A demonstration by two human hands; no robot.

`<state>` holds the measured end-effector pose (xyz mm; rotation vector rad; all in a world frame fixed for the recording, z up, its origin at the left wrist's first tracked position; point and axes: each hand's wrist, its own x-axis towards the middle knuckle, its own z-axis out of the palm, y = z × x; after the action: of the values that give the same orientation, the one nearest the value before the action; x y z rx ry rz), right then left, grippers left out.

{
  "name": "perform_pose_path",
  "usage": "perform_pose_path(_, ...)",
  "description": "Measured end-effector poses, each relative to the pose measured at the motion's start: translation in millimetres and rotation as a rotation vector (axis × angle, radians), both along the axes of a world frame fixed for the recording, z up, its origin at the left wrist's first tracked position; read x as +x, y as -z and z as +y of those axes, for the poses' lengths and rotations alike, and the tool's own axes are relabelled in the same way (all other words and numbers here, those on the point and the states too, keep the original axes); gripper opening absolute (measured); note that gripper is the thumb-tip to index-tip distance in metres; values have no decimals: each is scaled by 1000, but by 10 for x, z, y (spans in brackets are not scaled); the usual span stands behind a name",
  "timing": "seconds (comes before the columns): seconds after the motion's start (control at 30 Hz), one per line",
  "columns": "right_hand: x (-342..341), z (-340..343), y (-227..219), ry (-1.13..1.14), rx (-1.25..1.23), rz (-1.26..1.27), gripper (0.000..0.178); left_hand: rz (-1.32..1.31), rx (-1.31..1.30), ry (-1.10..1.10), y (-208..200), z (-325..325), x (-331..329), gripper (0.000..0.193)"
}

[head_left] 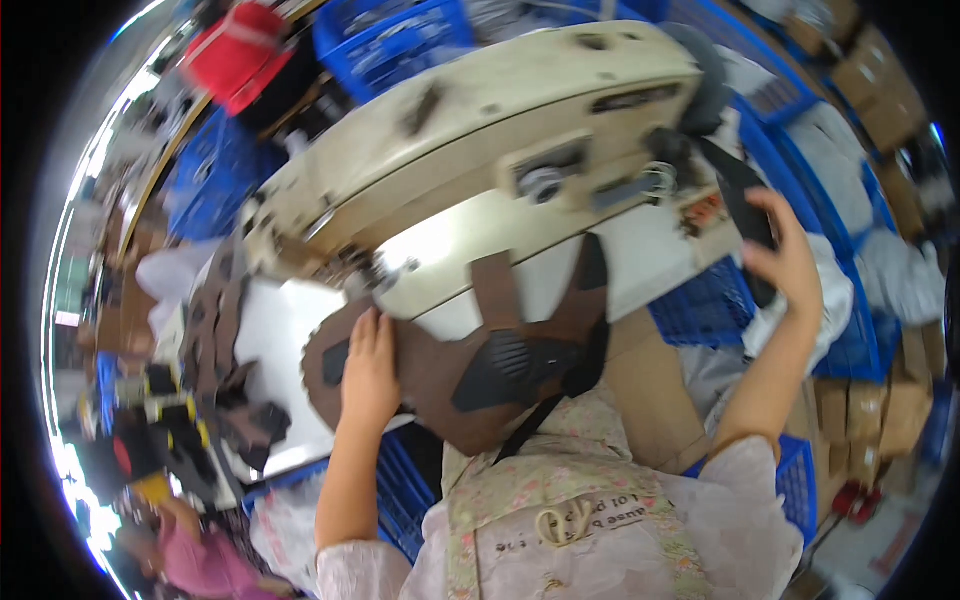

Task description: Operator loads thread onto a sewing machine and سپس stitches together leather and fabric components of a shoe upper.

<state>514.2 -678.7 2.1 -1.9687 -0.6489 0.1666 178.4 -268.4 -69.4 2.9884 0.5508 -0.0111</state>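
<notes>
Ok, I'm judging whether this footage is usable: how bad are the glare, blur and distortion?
All in the head view: the light strip blows out and bows along the left rim; glare whitens a patch under the sewing machine's arm; the red bundle is blurred; the brown piece looks soft, though its outline reads.

Blue crate [350, 70], cardboard boxes [865, 415] at right.

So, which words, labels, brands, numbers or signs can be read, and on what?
Shirt: dark printed lettering, broken by folds; wording not copied here.
Sewing machine: any markings too blurred to read.
Cardboard boxes: any print too small to read.
Brown panel: no lettering visible.
</notes>
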Motion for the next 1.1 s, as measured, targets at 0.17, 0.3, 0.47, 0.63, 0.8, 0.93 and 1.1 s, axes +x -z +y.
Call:
perform_pose_path(0.17,-1153,1244,-70,-687,24,-138,73,-47,125,70,86,-90,81,67)
perform_pose_path(0.3,-1407,2110,463,-487,-131,-387,56,32,113,115,-63,-44,218,69)
perform_pose_path(0.47,-1609,2746,803,-315,-304,-635,43,53,92,124,-90,1,268,67)
perform_pose_path(0.63,-1648,2963,819,-363,-356,-690,36,-127,135,82,194,44,108,56)
perform_pose_path(0.8,-1628,2959,771,-436,-397,-693,35,-131,118,83,167,49,125,56)
perform_pose_path(0.93,-1623,2948,768,-466,-403,-691,34,-119,142,88,168,45,129,56)
perform_pose_path(1.1,-1637,2947,844,-446,-380,-708,30,-98,140,74,169,54,168,57)
